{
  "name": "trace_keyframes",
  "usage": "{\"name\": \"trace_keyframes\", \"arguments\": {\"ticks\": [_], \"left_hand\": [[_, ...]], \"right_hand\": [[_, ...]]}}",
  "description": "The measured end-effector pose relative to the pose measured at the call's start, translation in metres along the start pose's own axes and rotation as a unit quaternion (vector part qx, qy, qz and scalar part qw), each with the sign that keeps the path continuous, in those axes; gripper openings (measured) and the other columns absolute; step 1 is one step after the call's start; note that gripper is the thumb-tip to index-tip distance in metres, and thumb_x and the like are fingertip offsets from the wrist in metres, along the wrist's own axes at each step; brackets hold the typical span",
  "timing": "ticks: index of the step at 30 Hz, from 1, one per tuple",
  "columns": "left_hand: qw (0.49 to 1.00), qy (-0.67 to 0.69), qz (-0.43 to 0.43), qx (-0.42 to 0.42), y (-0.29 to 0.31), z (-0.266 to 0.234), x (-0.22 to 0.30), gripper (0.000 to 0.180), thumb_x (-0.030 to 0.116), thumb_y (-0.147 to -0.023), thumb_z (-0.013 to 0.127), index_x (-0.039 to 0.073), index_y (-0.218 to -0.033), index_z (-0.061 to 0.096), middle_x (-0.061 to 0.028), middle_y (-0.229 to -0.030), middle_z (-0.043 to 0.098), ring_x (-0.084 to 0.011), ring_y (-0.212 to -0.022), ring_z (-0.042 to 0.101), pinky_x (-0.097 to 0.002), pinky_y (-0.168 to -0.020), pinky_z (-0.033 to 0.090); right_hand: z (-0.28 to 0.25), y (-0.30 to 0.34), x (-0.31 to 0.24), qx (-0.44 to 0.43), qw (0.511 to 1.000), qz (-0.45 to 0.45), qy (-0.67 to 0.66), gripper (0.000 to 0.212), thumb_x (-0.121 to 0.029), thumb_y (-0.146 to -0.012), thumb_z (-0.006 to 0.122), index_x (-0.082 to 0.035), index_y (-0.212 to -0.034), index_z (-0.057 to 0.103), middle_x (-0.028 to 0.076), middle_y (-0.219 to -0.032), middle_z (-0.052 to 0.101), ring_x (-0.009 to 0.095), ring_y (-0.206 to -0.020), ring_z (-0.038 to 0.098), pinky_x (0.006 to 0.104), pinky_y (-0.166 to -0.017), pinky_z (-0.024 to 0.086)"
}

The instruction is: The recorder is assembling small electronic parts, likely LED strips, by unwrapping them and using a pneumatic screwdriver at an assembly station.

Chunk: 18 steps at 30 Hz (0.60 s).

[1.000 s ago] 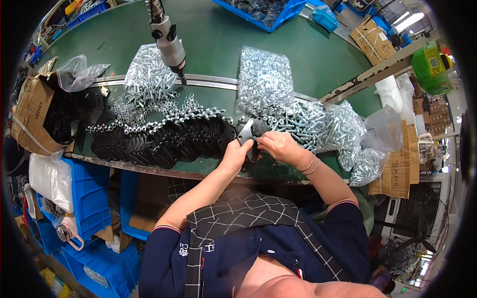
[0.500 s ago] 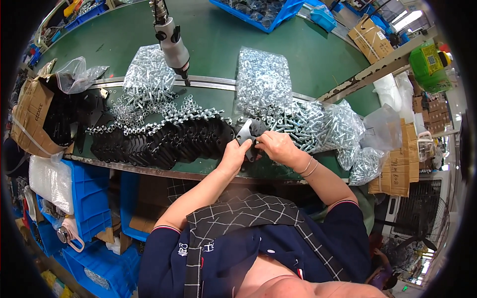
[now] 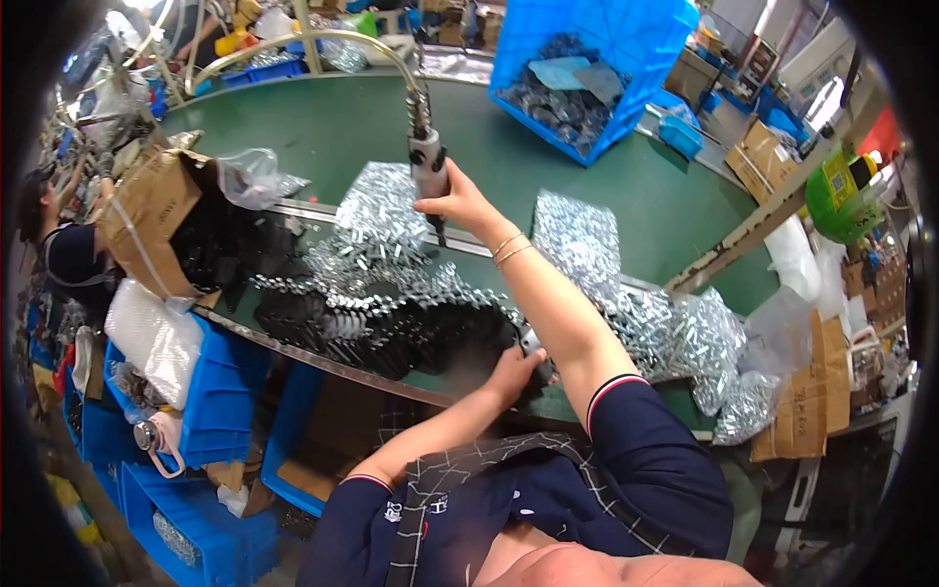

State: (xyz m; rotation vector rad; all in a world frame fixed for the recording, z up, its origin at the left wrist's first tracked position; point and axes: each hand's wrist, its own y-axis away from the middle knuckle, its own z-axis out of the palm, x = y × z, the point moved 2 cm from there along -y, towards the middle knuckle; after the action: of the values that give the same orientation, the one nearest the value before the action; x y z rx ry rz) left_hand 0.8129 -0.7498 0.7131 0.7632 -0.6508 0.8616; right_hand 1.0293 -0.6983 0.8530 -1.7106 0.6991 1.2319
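My right hand point(image 3: 468, 203) is stretched across the bench, closed round a hanging grey pneumatic screwdriver point(image 3: 427, 174), its thumb on the near side. The tool hangs upright, bit downward. Close to the bench's front edge, my left hand point(image 3: 513, 374) is closed on a part with a silver-grey piece point(image 3: 530, 340); my right forearm partly hides it. To its left runs a long row of black plates point(image 3: 391, 338). Along their far side lie small shiny metal fasteners point(image 3: 377, 303).
Bags of bolts point(image 3: 577, 235) lie behind and right of my arm. A blue bin point(image 3: 597, 83) of dark parts stands tilted at the back. At left is an open cardboard box point(image 3: 147, 230) of black parts. A metal post point(image 3: 724, 249) slants at right. A person works far left.
My right hand has left the part and moved up and left onto the screwdriver. My left hand keeps the part, now lower. The whole view has shifted.
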Motion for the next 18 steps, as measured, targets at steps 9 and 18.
{"name": "trace_keyframes", "arguments": {"ticks": [9,18], "left_hand": [[0.997,0.082,0.005,-0.001,-0.014,-0.02,-0.037,0.021,0.015,-0.089,0.055,-0.003,-0.098,0.058,-0.013,-0.08,0.065,-0.0243,-0.067,0.063,-0.0364,-0.06,0.052],[0.999,-0.019,-0.025,-0.028,0.01,-0.006,-0.004,0.02,0.01,-0.092,0.048,-0.005,-0.102,0.055,-0.0169,-0.088,0.065,-0.0278,-0.071,0.065,-0.0381,-0.065,0.054]], "right_hand": [[-0.038,0.04,-0.012,0.012,0.998,0.033,-0.053,0.061,-0.007,-0.063,0.073,-0.009,-0.119,0.05,-0.005,-0.084,0.05,0.005,-0.077,0.047,0.0258,-0.068,0.045],[-0.179,0.195,-0.156,0.379,0.888,-0.255,-0.051,0.05,-0.014,-0.064,0.067,-0.001,-0.109,0.052,0.009,-0.091,0.06,0.013,-0.073,0.058,0.0257,-0.062,0.048]]}}
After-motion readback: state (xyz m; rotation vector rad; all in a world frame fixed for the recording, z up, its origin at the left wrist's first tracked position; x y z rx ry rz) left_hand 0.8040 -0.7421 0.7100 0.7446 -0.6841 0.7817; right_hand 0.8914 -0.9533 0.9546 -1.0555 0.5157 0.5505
